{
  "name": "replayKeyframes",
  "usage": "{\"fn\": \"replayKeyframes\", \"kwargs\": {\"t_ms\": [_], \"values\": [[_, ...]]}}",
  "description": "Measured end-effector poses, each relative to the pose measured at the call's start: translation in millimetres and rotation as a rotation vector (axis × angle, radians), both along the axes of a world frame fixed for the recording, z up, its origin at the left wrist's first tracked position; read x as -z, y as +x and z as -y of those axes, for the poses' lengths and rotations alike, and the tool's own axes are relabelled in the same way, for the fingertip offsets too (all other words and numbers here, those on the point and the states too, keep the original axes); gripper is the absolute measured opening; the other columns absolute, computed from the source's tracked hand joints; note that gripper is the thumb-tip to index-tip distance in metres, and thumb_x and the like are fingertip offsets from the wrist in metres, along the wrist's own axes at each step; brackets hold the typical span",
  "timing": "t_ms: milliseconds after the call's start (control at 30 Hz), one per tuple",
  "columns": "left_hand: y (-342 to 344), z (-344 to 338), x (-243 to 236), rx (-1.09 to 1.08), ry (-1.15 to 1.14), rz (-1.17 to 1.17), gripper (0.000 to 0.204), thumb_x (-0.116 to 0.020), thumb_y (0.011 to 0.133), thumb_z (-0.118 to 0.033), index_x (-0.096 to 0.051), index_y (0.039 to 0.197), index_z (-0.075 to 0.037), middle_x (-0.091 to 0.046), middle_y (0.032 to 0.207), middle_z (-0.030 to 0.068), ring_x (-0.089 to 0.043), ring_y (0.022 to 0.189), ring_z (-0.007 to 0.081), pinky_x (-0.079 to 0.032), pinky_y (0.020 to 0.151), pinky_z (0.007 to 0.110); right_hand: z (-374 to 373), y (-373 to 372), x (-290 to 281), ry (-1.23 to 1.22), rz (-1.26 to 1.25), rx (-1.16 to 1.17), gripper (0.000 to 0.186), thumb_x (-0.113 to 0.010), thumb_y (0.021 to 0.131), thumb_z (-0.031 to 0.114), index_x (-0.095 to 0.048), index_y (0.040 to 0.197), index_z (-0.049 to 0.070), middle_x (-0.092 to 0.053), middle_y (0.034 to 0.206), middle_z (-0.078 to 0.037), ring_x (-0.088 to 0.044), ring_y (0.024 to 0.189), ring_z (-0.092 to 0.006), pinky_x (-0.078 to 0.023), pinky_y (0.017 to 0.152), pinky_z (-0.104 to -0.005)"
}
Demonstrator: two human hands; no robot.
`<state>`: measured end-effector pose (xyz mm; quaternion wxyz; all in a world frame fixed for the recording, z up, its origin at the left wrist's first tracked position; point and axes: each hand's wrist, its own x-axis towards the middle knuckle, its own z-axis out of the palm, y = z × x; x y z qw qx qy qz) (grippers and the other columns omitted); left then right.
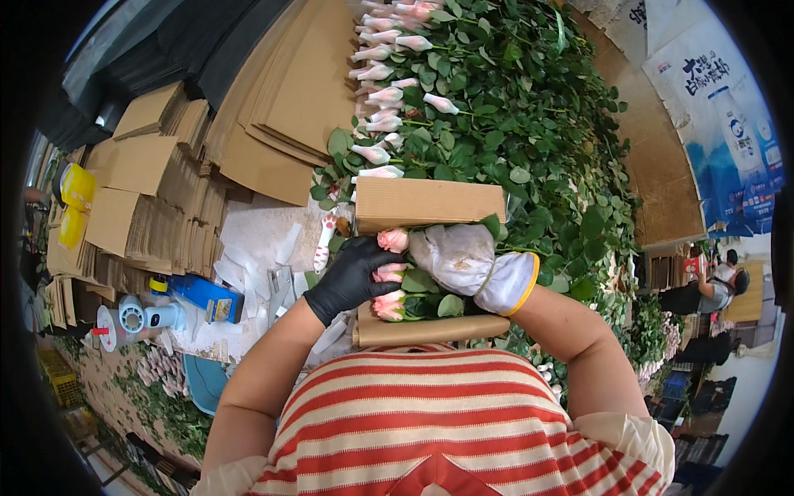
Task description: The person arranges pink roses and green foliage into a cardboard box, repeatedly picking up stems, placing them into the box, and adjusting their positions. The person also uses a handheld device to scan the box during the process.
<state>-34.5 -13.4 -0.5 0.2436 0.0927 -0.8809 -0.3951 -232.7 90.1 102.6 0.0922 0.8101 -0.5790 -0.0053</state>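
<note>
Pink roses (389, 302) lie with their leaves between two raised sides of a brown cardboard wrapper (430, 204). My left hand (351, 274), in a black glove, curls its fingers around the rose heads from the left. One pink rose (394, 240) sits at the top of this group, its stem running into my right hand (463, 260). A soiled pale glove with a yellow cuff covers that hand, which is closed over the rose; its fingertips are partly hidden. The wrapper's near side (430, 331) curves up close to my striped shirt.
Beyond the wrapper spreads a large pile of leafy rose stems (513, 107), many heads in white sleeves (380, 99). Flat cardboard sheets (281, 107) are stacked at left. A white cutter with a paw pattern (324, 241), a blue tool (207, 296) and a tape dispenser (136, 318) lie leftward.
</note>
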Motion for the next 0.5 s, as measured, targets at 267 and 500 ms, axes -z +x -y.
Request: {"fn": "replayKeyframes", "kwargs": {"t_ms": [267,500], "values": [[6.1,-21.5,-9.6,-0.228,-0.228,0.2,0.043,-0.08,0.073,-0.03,-0.072,0.114,-0.023,-0.055,0.126,0.0137,-0.051,0.116,0.031,-0.041,0.098,0.045,6.3,6.4,14.1,-0.071,-0.066,0.011,0.012,-0.062,0.079,0.019,-0.061,0.077,0.007,-0.061,0.065,-0.008,-0.064,0.056,-0.0262,-0.051,0.046,-0.0404],[9.6,-15.2,-14.0,-0.165,-0.343,0.201,0.045,-0.082,0.07,-0.03,-0.074,0.113,-0.023,-0.052,0.142,0.0076,-0.05,0.118,0.0273,-0.039,0.101,0.042,7.6,7.7,23.6,-0.084,-0.057,-0.024,0.014,-0.061,0.082,0.02,-0.062,0.081,0.006,-0.063,0.066,-0.009,-0.065,0.058,-0.0268,-0.052,0.048,-0.0409]]}}
